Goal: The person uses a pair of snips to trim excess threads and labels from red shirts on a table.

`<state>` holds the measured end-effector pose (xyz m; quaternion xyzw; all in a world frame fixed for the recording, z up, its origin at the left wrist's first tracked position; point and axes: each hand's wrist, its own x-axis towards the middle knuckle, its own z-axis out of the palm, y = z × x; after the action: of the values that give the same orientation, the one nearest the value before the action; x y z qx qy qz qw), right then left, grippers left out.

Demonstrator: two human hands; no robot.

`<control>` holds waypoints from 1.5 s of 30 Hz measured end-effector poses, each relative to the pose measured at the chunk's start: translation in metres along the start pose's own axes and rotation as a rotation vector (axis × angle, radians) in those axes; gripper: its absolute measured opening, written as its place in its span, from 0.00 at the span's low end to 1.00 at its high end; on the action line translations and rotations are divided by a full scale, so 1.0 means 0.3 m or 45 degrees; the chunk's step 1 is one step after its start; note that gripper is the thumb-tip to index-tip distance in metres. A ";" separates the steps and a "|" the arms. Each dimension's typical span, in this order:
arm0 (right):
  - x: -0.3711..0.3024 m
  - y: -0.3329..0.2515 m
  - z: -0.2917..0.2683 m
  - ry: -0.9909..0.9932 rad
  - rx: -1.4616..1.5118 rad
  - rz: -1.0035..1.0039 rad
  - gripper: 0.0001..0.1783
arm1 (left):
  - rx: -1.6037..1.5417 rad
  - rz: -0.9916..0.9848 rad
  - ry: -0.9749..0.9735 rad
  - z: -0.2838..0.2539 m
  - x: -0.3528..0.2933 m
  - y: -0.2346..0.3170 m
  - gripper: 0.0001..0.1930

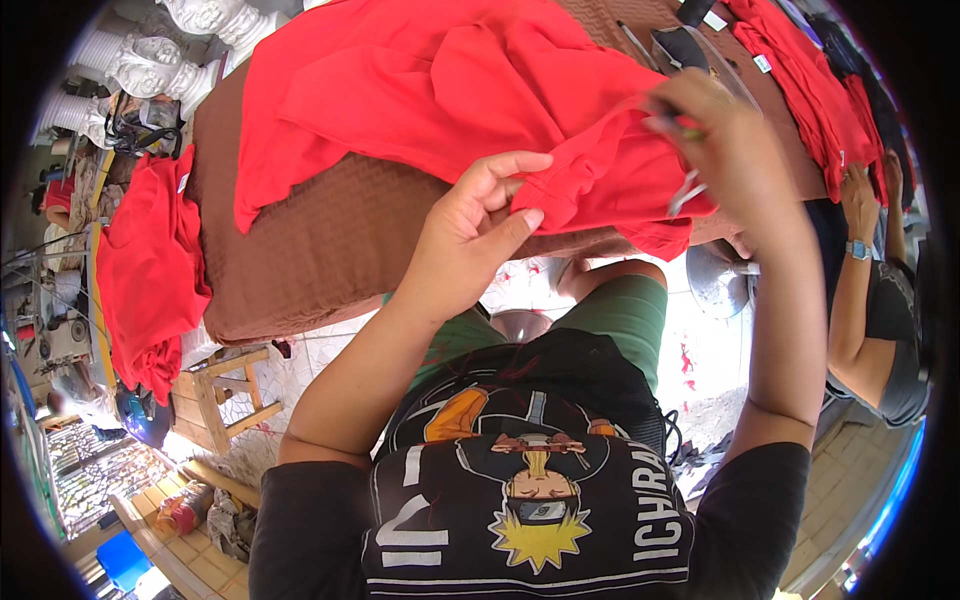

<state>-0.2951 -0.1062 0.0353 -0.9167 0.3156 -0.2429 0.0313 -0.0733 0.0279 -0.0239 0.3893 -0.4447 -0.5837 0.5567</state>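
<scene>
Red fabric, looking like a garment (430,90), is spread over the brown-covered table and hangs down over its near edge. My left hand (485,225) pinches a folded edge of it between thumb and fingers. At the right of that fold is my right hand (705,125), blurred by motion, with its fingers curled. It holds small thread snips (686,192), whose pale metal blades show below the palm against the red cloth. The handles are mostly hidden by the fingers.
The brown quilted cover (300,265) drapes over the table. Another red garment (150,270) hangs at the left above a wooden stool (215,400). More red garments (800,90) lie at the far right, beside another person's arms (857,230). A dark pouch (680,50) rests near the back.
</scene>
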 end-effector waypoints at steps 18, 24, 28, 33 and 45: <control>-0.094 -0.118 0.006 -0.079 0.746 0.286 0.15 | 0.296 0.029 0.291 0.013 -0.011 -0.002 0.09; -0.097 -0.162 0.066 -0.051 0.765 0.091 0.11 | 0.375 -0.040 0.211 -0.002 -0.026 0.002 0.05; -0.095 -0.184 0.074 -0.121 0.697 0.061 0.09 | 0.225 -0.114 0.093 -0.024 -0.033 -0.002 0.06; -0.079 -0.202 0.059 -0.139 0.595 -0.023 0.09 | 0.120 -0.160 0.126 -0.011 -0.044 0.015 0.08; -0.069 -0.240 0.040 -0.134 0.425 -0.073 0.08 | 0.157 -0.088 0.061 -0.012 -0.059 0.023 0.06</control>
<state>-0.2632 -0.0376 0.0311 -0.9189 0.2424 -0.2445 0.1925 -0.0663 0.0454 -0.0190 0.4518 -0.4528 -0.5646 0.5216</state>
